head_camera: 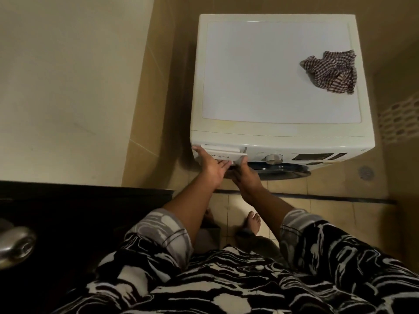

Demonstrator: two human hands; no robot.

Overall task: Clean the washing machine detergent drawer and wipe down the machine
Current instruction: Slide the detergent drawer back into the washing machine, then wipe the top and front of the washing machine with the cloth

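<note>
Black-and-white patterned garment (226,286) fills the near edge, sleeves pushed to the elbows. Round metal door knob (15,243) on a dark door (79,211), near left. One bare foot (252,223) on the beige tiled floor (317,214).

Both hands are on the white plastic detergent drawer (223,152), top left of the white front-loading washing machine (272,75); the drawer sits slightly out of its slot.
- Left hand (213,168): thumb on the drawer's left end, fingers along the lower front edge, holding it.
- Right hand (246,175): thumb up at the drawer's right end, fingers curled under the front, gripping it.

Right of the drawer: silver round dial (274,159), then a dark display panel (313,156). Dark round door rim (283,169) below them.

Crumpled brown-and-white checked cloth (331,71) lies on the machine top, far right, apart from both hands.
</note>
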